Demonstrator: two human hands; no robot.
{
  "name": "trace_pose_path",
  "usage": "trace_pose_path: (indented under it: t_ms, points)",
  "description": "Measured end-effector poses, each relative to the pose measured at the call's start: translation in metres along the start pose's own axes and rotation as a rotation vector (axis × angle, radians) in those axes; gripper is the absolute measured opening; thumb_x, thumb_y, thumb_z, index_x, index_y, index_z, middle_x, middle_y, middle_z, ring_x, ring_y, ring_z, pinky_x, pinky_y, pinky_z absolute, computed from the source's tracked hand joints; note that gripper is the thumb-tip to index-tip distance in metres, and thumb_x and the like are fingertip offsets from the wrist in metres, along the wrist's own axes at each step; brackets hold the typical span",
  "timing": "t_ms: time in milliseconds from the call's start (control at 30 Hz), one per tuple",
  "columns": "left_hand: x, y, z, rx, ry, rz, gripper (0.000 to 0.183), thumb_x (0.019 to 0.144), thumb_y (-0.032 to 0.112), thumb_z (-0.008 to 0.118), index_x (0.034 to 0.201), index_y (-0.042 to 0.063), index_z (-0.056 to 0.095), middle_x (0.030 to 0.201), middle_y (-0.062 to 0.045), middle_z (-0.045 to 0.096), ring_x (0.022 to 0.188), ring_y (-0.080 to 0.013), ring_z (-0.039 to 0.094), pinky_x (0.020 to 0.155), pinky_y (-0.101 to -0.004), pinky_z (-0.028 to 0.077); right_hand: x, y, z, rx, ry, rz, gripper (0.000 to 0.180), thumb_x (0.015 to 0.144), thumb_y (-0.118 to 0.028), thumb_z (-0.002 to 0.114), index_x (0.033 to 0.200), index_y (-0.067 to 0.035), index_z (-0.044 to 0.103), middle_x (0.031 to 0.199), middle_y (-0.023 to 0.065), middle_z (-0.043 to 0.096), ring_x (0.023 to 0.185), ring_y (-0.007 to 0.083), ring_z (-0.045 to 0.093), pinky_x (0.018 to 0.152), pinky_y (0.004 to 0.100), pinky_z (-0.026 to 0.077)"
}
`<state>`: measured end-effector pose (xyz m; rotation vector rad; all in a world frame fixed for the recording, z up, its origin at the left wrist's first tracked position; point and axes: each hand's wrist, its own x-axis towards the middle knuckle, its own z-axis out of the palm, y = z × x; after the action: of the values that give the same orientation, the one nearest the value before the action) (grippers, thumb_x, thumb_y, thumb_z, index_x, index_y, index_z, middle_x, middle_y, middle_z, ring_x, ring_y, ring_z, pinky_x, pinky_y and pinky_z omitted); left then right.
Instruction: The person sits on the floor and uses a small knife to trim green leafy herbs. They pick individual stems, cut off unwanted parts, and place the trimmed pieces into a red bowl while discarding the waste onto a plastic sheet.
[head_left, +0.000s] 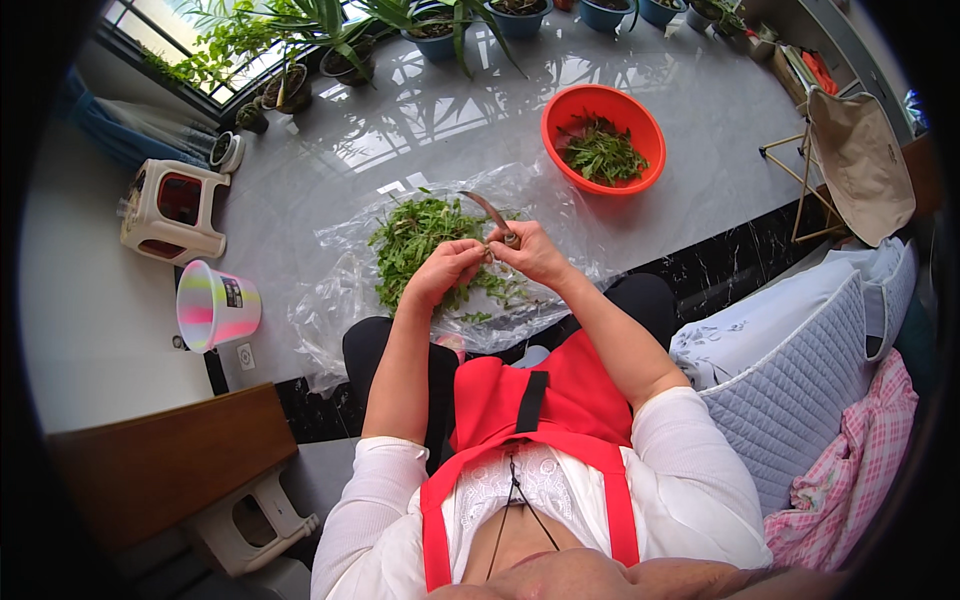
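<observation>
My right hand (534, 253) grips the short handle of a small sickle-shaped knife (487, 206), whose curved, brownish blade points up and away to the left. Thumb and fingertips of my left hand (448, 268) pinch a small plant piece (488, 255), and the fingertips of both hands meet there. Just beyond and left of them lies a heap of leafy greens (412, 236), spread on a clear plastic sheet (337, 281). Loose leaves and scraps are scattered beneath my hands. A red plastic basin (553, 161) farther off to the right holds more greens (604, 150).
Potted plants (439, 30) line the far side of the tiled floor (465, 97). To the left are a plastic stool (176, 210) and a multicoloured bucket (217, 307). A folding chair (859, 165) and quilted bedding (795, 390) stand to the right.
</observation>
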<state>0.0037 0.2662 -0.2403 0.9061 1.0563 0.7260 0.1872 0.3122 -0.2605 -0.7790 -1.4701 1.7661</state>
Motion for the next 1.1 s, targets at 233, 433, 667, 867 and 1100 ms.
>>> trace_pose_path:
  t_ms: [233, 433, 667, 867, 1100]
  points:
    - [-0.003, 0.007, 0.007, -0.125, 0.037, 0.082, 0.019, 0.094, 0.024, 0.049, 0.093, 0.008, 0.059, 0.067, 0.006, 0.049, 0.052, -0.0027, 0.037, 0.047, -0.0182, 0.028, 0.007, 0.018, -0.013, -0.515, 0.166, 0.073, 0.009, 0.081, -0.008, 0.059, 0.078, -0.001, 0.056, 0.064, 0.0028, 0.058, 0.055, 0.0071, 0.051, 0.046, 0.0250, 0.038]
    - [-0.004, 0.008, 0.004, -0.157, 0.158, 0.106, 0.016, 0.095, 0.020, 0.047, 0.104, 0.008, 0.052, 0.078, 0.003, 0.057, 0.056, -0.0028, 0.040, 0.047, -0.0188, 0.032, 0.003, 0.012, 0.000, -0.142, 0.250, 0.100, 0.013, 0.081, -0.013, 0.065, 0.085, -0.002, 0.060, 0.062, -0.0028, 0.053, 0.052, 0.0033, 0.042, 0.045, 0.0225, 0.032]
    - [0.004, -0.002, 0.010, 0.051, 0.230, 0.087, 0.014, 0.094, 0.022, 0.050, 0.096, 0.010, 0.054, 0.075, 0.003, 0.059, 0.054, -0.0026, 0.040, 0.045, -0.0187, 0.031, -0.001, -0.006, 0.008, 0.032, 0.167, 0.094, 0.014, 0.080, -0.012, 0.066, 0.084, 0.000, 0.060, 0.067, 0.0002, 0.058, 0.056, 0.0057, 0.050, 0.050, 0.0222, 0.039]
    - [0.015, -0.017, 0.021, 0.038, 0.265, 0.103, 0.013, 0.095, 0.025, 0.048, 0.095, 0.012, 0.052, 0.069, 0.004, 0.056, 0.049, -0.0027, 0.039, 0.041, -0.0181, 0.028, 0.002, 0.006, 0.004, -0.156, 0.156, 0.045, 0.011, 0.079, -0.010, 0.062, 0.081, 0.000, 0.059, 0.066, 0.0016, 0.059, 0.058, 0.0078, 0.055, 0.050, 0.0235, 0.044]
    - [0.017, -0.015, 0.029, -0.035, 0.254, 0.131, 0.011, 0.095, 0.023, 0.047, 0.095, 0.013, 0.051, 0.065, 0.004, 0.053, 0.046, -0.0032, 0.037, 0.040, -0.0184, 0.027, 0.004, 0.003, -0.001, 0.231, 0.479, 0.251, 0.021, 0.084, -0.020, 0.058, 0.070, -0.005, 0.053, 0.055, -0.0002, 0.047, 0.044, 0.0078, 0.044, 0.040, 0.0240, 0.034]
